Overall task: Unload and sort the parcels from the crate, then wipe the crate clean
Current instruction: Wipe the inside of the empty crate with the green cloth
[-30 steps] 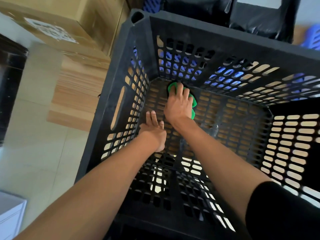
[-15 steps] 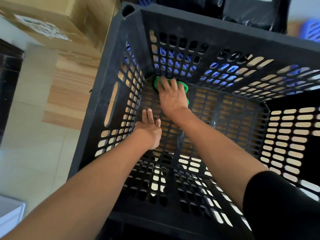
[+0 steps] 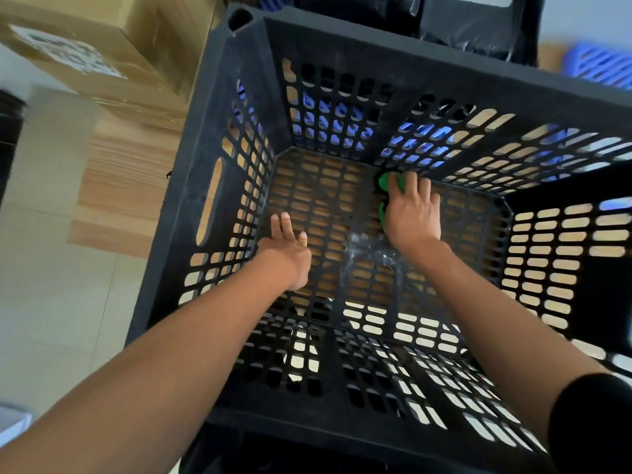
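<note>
A large black slotted crate [image 3: 236, 107] fills the view, and no parcels lie inside it. My right hand [image 3: 412, 213] presses a green cloth [image 3: 388, 181] flat on the crate floor near the far wall, with most of the cloth hidden under the palm. My left hand [image 3: 285, 253] lies flat on the floor by the left wall, fingers together, holding nothing. A whitish smear [image 3: 364, 246] marks the floor between my two hands.
A taped cardboard box [image 3: 102, 53] stands at the back left on a wooden surface [image 3: 126, 186]. Black plastic bags [image 3: 472, 25] sit behind the crate, and a blue slotted basket [image 3: 602, 66] is at the far right. Pale floor tiles [image 3: 51, 302] lie to the left.
My right hand has slid the green cloth rightward from the far left corner along the far wall. My left hand stays flat on the floor by the left wall.
</note>
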